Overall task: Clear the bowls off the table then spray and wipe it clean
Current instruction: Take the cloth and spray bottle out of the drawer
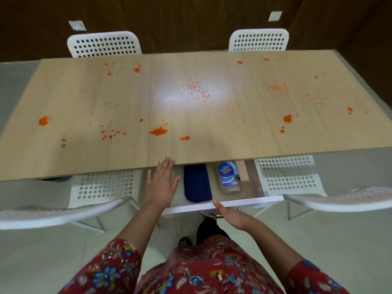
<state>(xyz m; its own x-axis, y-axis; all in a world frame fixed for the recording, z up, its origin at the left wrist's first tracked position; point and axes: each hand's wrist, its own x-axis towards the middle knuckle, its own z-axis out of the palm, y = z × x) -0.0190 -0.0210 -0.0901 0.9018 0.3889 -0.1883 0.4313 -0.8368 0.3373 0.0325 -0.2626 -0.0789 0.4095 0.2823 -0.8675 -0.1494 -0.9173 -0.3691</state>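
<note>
Table (pixel 84 92), frame centre: no bowls, orange splatter (pixel 158 131) everywhere. I judge this the fetch step. Drawer (pixel 244 203), open below it, holds blue cloth (pixel 197 183) and spray bottle (pixel 228 177). Left hand (pixel 161 183) spread, empty, beside cloth. Right hand (pixel 232 215) at drawer front; grip unclear. Next: I grasp bottle.

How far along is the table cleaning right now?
No bowls show on the table, so clearing looks done. In hand: the right hand holds the front of the open drawer, and the left hand hovers beside the cloth and spray bottle inside. Left: spraying and wiping, since orange stains cover the top.
</note>
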